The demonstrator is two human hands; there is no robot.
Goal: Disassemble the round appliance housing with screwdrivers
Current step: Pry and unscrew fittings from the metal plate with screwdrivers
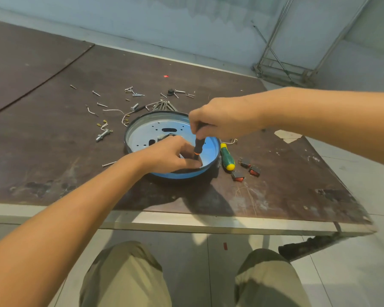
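Note:
The round metal housing (pixel 142 129) lies open side up on the brown table, its shiny floor showing holes and slots. My right hand (pixel 222 118) grips the top of a black screwdriver with an orange ring (pixel 198 146), held upright inside the housing near its front right wall. My left hand (pixel 171 155) reaches into the housing, its curled fingers around the screwdriver's lower end; the tip and whatever it touches are hidden behind those fingers.
A green and yellow screwdriver (pixel 227 157) lies right of the housing, beside three small red rocker switches (pixel 245 170). Several loose screws, bolts, wire pieces and hex keys (pixel 162 105) are scattered behind and left. The table's front edge (pixel 186 222) runs above my knees.

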